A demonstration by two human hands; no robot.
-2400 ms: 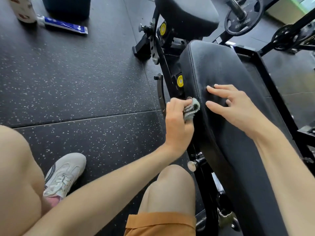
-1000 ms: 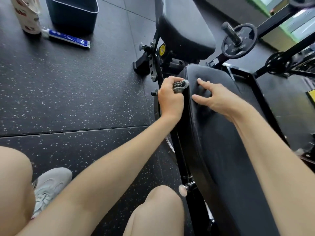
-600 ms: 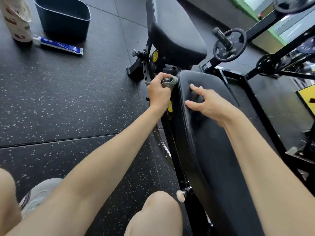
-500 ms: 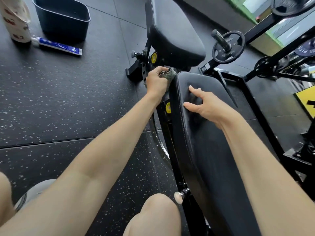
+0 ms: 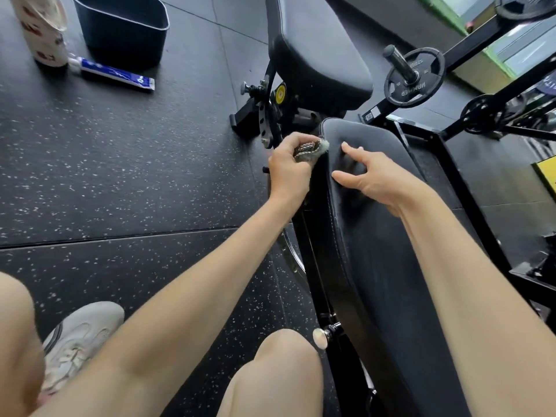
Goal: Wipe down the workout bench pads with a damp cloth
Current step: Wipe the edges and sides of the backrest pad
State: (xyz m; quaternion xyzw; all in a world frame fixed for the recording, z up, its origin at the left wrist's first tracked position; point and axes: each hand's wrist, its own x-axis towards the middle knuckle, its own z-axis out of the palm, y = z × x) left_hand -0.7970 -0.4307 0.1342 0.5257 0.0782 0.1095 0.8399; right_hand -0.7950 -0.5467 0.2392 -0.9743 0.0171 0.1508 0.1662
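A long black back pad point(image 5: 388, 266) of the workout bench runs from the bottom right up to the middle of the view. Beyond it sits the black seat pad point(image 5: 313, 52). My left hand point(image 5: 288, 170) grips a bunched grey cloth point(image 5: 310, 150) and holds it against the left side edge of the back pad, near its far corner. My right hand point(image 5: 373, 179) rests on top of the back pad close to that same end, fingers spread and bent, fingertips pressing into the padding.
A dark plastic bin point(image 5: 123, 28), a white bottle point(image 5: 45, 31) and a blue tube point(image 5: 114, 74) stand on the speckled rubber floor at the upper left. A weight plate on a peg point(image 5: 413, 76) and black rack frame point(image 5: 463, 188) lie right of the bench. My shoe point(image 5: 78, 335) is lower left.
My left hand slid the cloth along the pad's left edge from its middle up to the far corner. My right hand moved up the pad with it.
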